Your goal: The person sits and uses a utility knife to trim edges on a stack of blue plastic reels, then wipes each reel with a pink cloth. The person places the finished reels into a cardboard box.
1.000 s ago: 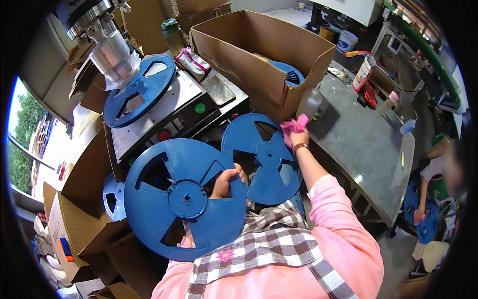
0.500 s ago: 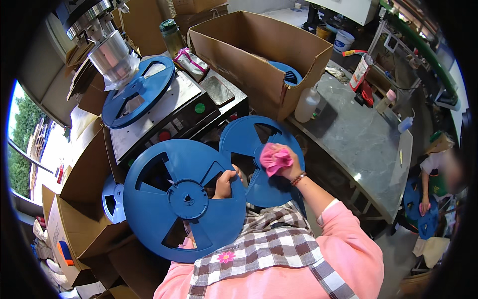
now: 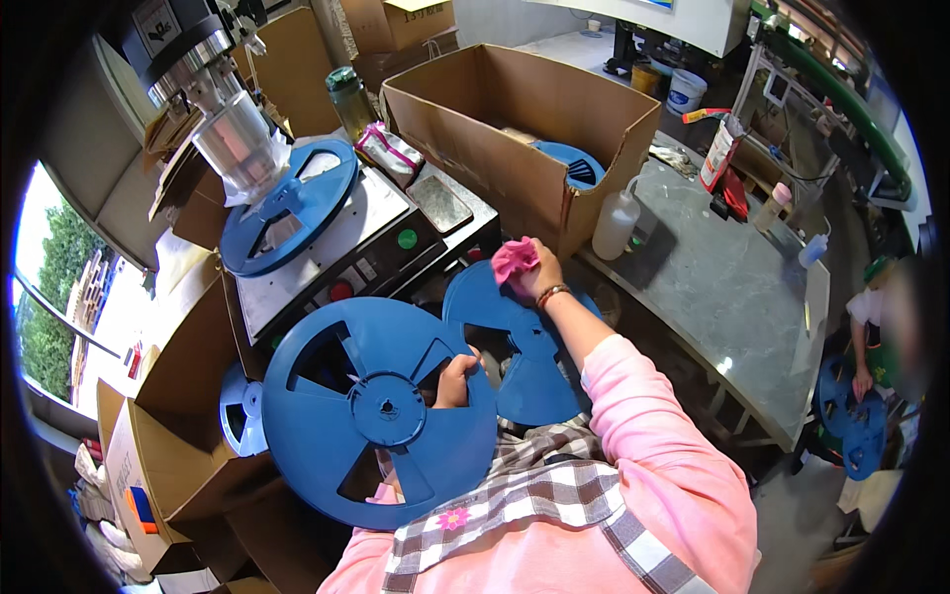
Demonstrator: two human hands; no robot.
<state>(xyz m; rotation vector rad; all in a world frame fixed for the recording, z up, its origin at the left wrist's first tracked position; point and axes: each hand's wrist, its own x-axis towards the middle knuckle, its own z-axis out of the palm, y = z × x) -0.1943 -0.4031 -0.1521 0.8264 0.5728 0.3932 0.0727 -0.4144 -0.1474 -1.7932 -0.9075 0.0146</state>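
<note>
My left hand [image 3: 453,382] reaches through an opening of a large blue plastic reel [image 3: 327,450], its thumb hooked over the spoke. That reel stands tilted in front of me, hiding most of the left fingers and forearm. Closed around a crumpled pink cloth [image 3: 513,261], my right hand [image 3: 540,271] is at the upper edge of a second blue reel [image 3: 539,396]. The second reel leans behind the first, near my lap. Another blue reel [image 3: 327,198] lies on the machine's plate under a metal cylinder [image 3: 237,148].
A cardboard box [image 3: 475,129] holding blue reels stands ahead. On the grey table [image 3: 712,267] at right are a squeeze bottle [image 3: 616,223] and small bottles. An open carton [image 3: 198,426] sits at left. A co-worker's hand [image 3: 863,381] touches a blue reel at far right.
My right hand has moved up and away across the second reel with the pink cloth, toward its far edge. My left hand keeps its hold on the front reel.
</note>
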